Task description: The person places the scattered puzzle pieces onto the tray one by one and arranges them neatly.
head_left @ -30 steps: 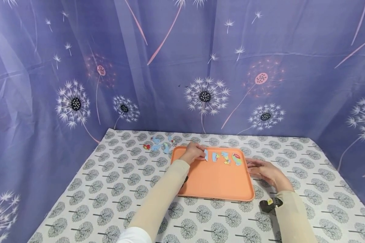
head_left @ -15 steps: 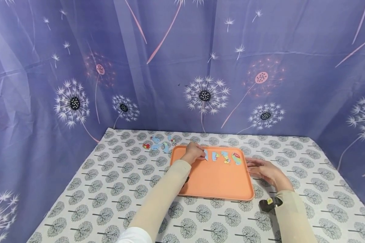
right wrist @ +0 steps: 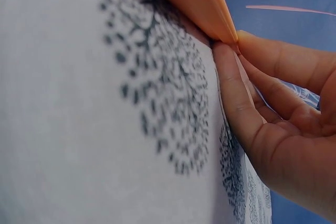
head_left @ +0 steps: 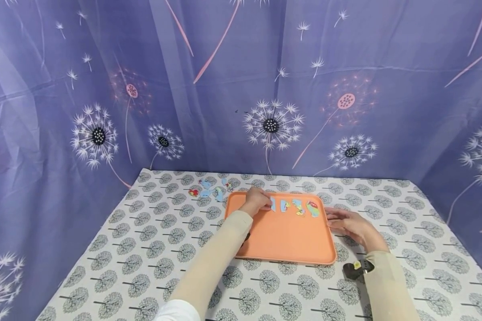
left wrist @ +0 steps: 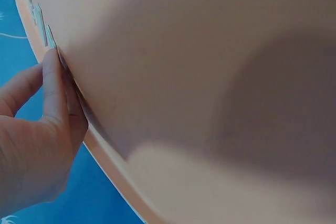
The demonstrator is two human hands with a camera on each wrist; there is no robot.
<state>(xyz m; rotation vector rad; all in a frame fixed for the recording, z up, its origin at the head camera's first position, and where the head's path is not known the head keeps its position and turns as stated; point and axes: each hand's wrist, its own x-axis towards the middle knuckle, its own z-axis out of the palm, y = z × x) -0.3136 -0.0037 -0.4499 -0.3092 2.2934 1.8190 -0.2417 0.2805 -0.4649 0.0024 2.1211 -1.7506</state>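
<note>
In the head view an orange tray lies on the table. Near its far edge several flat, colourful puzzle pieces form a row, among them a blue and yellow piece and a red and green piece. My left hand is at the row's left end, thumb and fingertips pinching a pale blue puzzle piece that they partly cover. In the left wrist view this piece shows edge-on beyond the fingertips. My right hand holds the tray's right rim between thumb and index finger.
More loose puzzle pieces lie on the tree-patterned tablecloth, left of the tray. Behind the table hangs a purple curtain with dandelion prints. A black band with a device sits at the right wrist.
Both hands keep almost the same place on the puzzle piece and the tray rim. The head view shifts very slightly.
</note>
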